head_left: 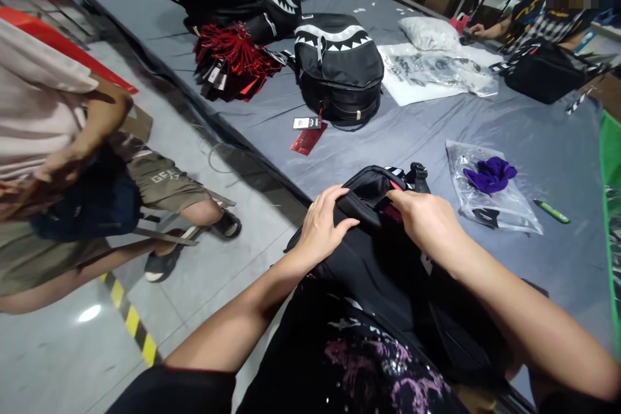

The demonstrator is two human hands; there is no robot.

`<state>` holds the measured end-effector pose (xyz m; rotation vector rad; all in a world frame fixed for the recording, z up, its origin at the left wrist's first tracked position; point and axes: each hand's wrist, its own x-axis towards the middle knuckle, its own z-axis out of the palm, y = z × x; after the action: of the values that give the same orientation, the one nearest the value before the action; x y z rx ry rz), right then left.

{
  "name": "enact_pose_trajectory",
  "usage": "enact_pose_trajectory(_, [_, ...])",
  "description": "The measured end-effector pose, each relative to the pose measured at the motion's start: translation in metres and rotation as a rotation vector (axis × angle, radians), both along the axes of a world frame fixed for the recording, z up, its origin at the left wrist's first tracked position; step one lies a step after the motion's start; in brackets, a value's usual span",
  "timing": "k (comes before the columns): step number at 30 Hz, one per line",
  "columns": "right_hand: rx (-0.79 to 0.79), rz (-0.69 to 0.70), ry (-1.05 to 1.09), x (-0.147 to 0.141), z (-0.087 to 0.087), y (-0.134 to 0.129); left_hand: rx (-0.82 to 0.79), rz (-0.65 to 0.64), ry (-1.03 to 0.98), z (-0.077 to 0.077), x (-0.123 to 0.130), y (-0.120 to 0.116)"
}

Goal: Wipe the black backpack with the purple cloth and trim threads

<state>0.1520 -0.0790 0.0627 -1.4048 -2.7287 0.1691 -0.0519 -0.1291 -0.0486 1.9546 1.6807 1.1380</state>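
Note:
A black backpack (pixel 383 265) rests at the table's near edge against my body, its top opening facing up with a bit of red showing inside. My left hand (pixel 320 226) is closed over the padded black edge on the left of the opening, thumb on the near side. On the other side, my right hand (pixel 427 220) has its fingers curled at the opening's rim; its fingertips are partly hidden inside. A strap buckle (pixel 418 173) sticks up just beyond my right hand.
Farther up the grey-covered table stand a finished-looking black backpack (pixel 339 65) with hang tags, red tags (pixel 237 58) in a heap, and stacked bags (pixel 233 0). To the right lie a purple cloth (pixel 491 174) on a plastic bag (pixel 519 217) and a green cutter (pixel 552 211). A person (pixel 72 136) sits left.

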Motion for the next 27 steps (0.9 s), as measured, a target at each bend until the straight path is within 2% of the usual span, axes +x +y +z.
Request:
enact_pose_trajectory(3, [0.015,-0.011,-0.139,-0.015,-0.002,0.009,-0.01,0.037,0.026,0.0,0.005,0.003])
enact_pose_trajectory(9, [0.077,-0.065,-0.138,-0.021,0.005,0.006,-0.015,0.094,0.095,-0.005,0.006,0.006])
enact_pose_trajectory(11, [0.033,-0.062,-0.139,-0.023,0.005,0.006,-0.01,0.089,0.085,-0.007,0.005,0.006])
enact_pose_trajectory(15, [-0.22,-0.056,-0.138,-0.03,-0.005,0.014,-0.006,0.102,0.077,-0.01,0.006,0.005])
enact_pose_trajectory(17, [-0.296,-0.072,-0.12,-0.033,-0.011,0.017,0.011,0.104,0.093,-0.01,0.007,0.004])
enact_pose_trajectory(23, [-0.228,-0.032,-0.178,-0.041,-0.02,0.016,0.101,0.109,0.193,-0.012,0.012,0.004])
enact_pose_trajectory(27, [-0.263,0.002,-0.143,-0.044,-0.031,0.024,0.119,0.106,0.242,-0.015,0.014,0.005])
